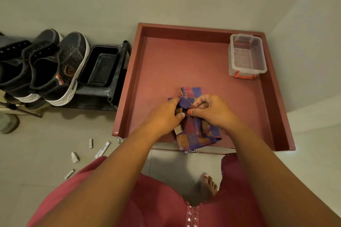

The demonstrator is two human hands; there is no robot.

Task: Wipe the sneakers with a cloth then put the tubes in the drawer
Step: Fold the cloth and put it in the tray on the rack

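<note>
**A:** Checked purple-and-red cloth (195, 134) sits on the reddish table (166, 64), near its front edge; both hands on it; left hand (164, 116) fingers curled pinching a fold, right hand (212, 112) fingers bent gripping the bunched middle.

**B:** ok and the sneakers?

**A:** black sneakers (55, 68) on a dark rack (114, 86) left of the table; tubes (102, 149) scattered on the floor (46, 143) off the table's front-left corner; clear plastic box (247, 55) in its far right corner.
</note>
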